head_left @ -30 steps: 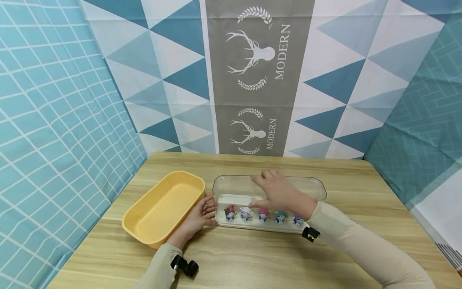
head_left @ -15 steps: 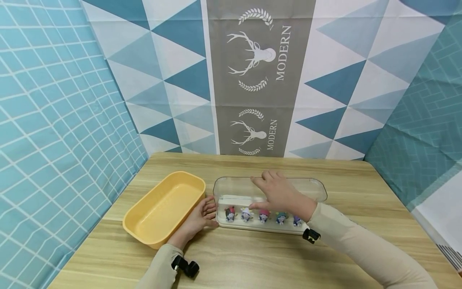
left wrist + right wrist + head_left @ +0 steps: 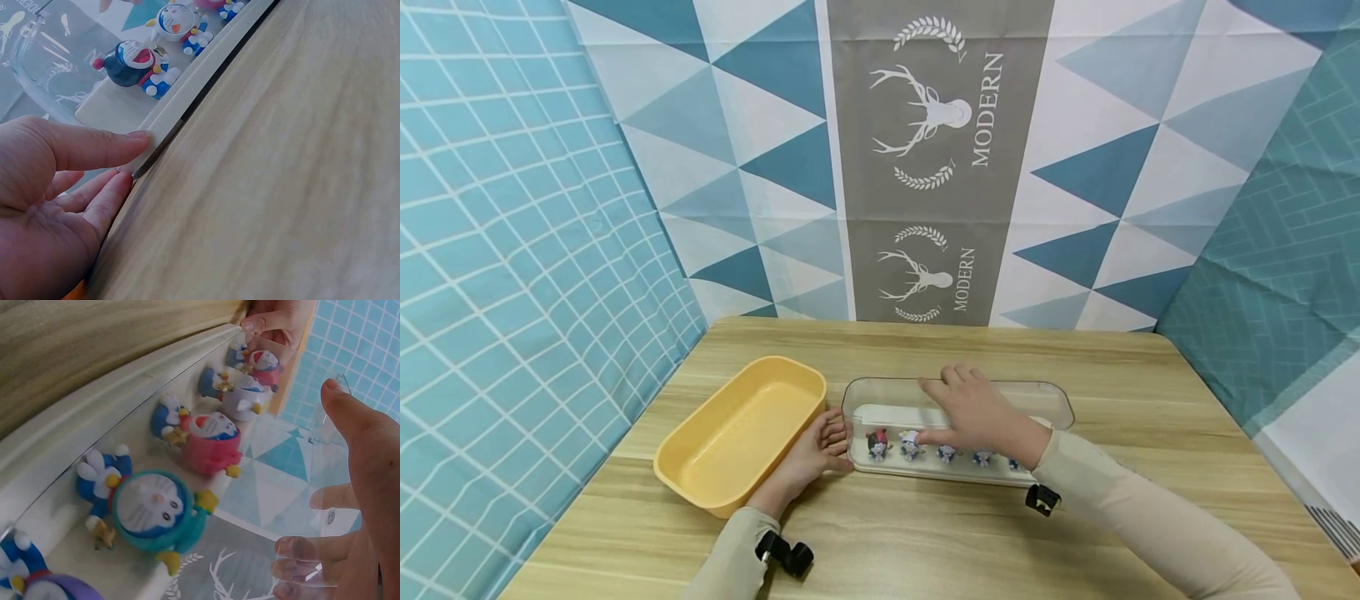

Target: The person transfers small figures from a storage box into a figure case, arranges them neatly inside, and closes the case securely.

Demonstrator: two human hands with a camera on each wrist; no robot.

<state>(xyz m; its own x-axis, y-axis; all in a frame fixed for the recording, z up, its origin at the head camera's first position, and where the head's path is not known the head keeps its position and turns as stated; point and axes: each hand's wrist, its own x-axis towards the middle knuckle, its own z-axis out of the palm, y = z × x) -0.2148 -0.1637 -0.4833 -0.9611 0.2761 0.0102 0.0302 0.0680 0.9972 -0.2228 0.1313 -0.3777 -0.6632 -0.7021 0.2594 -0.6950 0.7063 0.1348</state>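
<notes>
A row of several small cartoon cat figurines (image 3: 877,444) stands on the off-white base (image 3: 925,473) of a display case. My right hand (image 3: 973,408) grips a long clear cover (image 3: 887,390) from above, thumb on the near side and fingers on the far side. The cover is tilted over the base, its far edge raised. In the right wrist view, a teal-hooded figurine (image 3: 153,506) lies close to the camera. My left hand (image 3: 811,454) pinches the left end of the base, its thumb (image 3: 106,149) on the corner and fingers against the side.
To the left, a yellow plastic basin (image 3: 737,442) sits right beside my left hand. The wooden table (image 3: 910,542) ends at a patterned cloth backdrop (image 3: 917,192) behind and a blue tiled-print cloth (image 3: 512,250) on the left.
My right hand and the clear cover have come down and slightly nearer, so the cover now overlaps the tops of more figurines. My left hand stays at the base's left end.
</notes>
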